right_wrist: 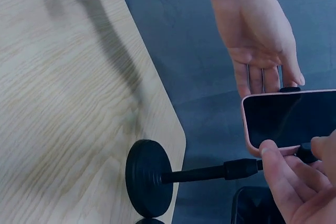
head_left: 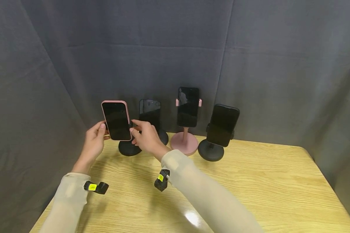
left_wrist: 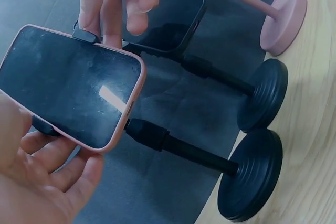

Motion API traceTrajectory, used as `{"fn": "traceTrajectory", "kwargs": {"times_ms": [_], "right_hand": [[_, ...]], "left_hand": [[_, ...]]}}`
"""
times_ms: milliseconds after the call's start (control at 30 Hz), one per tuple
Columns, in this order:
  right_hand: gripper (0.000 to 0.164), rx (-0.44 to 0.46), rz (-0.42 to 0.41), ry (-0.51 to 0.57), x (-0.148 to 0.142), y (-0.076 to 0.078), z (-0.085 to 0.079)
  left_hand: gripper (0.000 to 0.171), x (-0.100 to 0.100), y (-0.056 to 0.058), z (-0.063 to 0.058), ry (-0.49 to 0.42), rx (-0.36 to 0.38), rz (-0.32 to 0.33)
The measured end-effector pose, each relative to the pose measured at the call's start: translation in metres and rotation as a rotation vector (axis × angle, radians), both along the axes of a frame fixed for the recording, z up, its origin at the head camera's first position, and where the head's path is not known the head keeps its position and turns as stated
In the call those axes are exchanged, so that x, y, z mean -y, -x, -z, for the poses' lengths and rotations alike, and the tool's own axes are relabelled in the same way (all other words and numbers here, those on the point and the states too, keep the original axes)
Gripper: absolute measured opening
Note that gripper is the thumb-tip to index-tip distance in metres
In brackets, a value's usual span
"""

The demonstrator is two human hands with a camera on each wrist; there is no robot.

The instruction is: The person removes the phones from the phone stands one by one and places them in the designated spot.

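Note:
A smartphone in a pink case [head_left: 116,121] sits in the clamp of the leftmost black phone stand [head_left: 129,148], screen toward me. My left hand [head_left: 94,142] is at the phone's left edge, with thumb and fingers about the clamp's left arm [left_wrist: 44,125]; some fingertips are hidden behind the phone. On the opposite side my right hand [head_left: 147,136] pinches the clamp's right arm [head_left: 130,125], thumb close to the case's lower corner. In the left wrist view the stand's black pole [left_wrist: 194,156] runs from behind the phone to its round base [left_wrist: 251,176].
Close behind my right hand stands another black stand with a dark phone [head_left: 149,110]. Farther right are a pink stand [head_left: 184,143] holding a phone [head_left: 188,106] and a black stand [head_left: 211,150] with a tilted phone [head_left: 223,125]. Grey curtains [head_left: 175,42] enclose the wooden table [head_left: 280,181].

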State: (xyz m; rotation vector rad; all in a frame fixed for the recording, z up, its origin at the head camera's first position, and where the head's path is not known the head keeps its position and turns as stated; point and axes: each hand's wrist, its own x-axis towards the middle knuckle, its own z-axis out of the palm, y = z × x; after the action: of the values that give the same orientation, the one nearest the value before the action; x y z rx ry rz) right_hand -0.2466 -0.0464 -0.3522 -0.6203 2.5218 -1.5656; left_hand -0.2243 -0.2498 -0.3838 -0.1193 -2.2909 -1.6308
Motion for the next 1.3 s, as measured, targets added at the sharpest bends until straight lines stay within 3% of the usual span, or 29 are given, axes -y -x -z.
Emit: {"fn": "traceTrajectory", "kwargs": {"times_ms": [267, 500, 800, 1033, 1300], "right_hand": [[0.046, 0.014, 0.020, 0.046, -0.005, 0.003, 0.001], [0.045, 0.048, 0.000, 0.098, -0.010, 0.003, 0.001], [0.045, 0.001, -0.090, 0.097, -0.020, -0.004, -0.007], [0.046, -0.002, -0.161, 0.173, -0.032, -0.016, -0.013], [0.046, 0.000, -0.206, 0.283, -0.048, -0.031, -0.016]], "left_hand": [[0.043, -0.012, 0.003, 0.006, -0.105, -0.037, -0.048], [0.046, -0.015, -0.003, 0.007, -0.151, -0.065, 0.015], [0.046, -0.015, -0.016, -0.005, -0.117, -0.096, 0.004], [0.043, -0.017, -0.027, -0.012, -0.061, -0.150, 0.029], [0.034, -0.029, -0.039, -0.017, -0.110, -0.218, 0.084]]}}
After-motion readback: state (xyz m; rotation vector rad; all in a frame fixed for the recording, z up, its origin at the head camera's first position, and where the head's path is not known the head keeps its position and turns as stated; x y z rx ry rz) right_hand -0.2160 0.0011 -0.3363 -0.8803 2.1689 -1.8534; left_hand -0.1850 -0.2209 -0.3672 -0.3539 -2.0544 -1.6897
